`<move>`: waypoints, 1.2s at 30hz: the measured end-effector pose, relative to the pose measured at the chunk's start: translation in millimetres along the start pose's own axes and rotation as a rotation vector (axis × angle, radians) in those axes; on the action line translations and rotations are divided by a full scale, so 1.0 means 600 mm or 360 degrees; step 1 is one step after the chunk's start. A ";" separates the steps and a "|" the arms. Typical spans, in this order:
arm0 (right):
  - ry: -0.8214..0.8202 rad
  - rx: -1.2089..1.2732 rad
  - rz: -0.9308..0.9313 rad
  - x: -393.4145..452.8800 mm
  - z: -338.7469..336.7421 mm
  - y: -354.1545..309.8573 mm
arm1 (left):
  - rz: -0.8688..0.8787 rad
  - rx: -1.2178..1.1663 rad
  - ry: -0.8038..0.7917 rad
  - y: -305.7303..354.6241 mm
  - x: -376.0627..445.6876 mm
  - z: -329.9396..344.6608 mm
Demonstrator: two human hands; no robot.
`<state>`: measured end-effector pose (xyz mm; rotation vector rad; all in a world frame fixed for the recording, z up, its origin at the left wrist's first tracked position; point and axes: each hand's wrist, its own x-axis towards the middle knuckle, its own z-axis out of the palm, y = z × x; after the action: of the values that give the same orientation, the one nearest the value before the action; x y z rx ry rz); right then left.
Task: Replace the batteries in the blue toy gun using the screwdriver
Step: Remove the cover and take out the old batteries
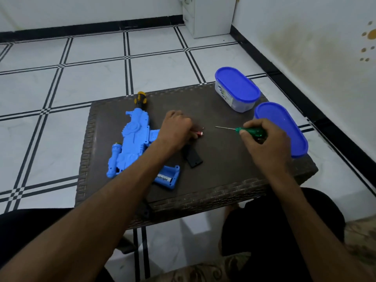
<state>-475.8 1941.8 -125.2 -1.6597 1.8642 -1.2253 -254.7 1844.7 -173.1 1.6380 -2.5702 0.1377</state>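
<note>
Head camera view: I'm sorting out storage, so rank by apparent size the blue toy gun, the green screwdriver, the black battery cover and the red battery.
1. Blue toy gun, plainly the largest.
2. Green screwdriver, partly hidden in the right hand.
3. Black battery cover.
4. Red battery, mostly hidden under the left hand, so its place against the cover is unsure.

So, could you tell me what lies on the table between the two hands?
In the head view, the screwdriver's thin metal shaft points across bare table from the right hand toward the left hand, which grips a small red battery.

toy gun (pixel 132 143) left of screwdriver (pixel 242 130)
</note>
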 end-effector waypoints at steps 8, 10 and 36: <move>-0.0391 0.0694 -0.0007 -0.057 0.039 -0.064 | -0.0258 -0.0862 0.0167 -0.045 -0.211 -0.063; -0.0528 0.0641 -0.0103 -0.071 0.052 -0.077 | -0.0296 -0.0856 0.0137 -0.047 -0.268 -0.062; -0.0826 0.0056 -0.0751 -0.089 0.125 -0.133 | -0.0024 -0.0386 0.0384 -0.009 -0.304 -0.028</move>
<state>-357.5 1969.5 -119.2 -2.2123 1.1740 -0.8477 -172.4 2008.3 -179.1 1.4561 -2.2938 0.0188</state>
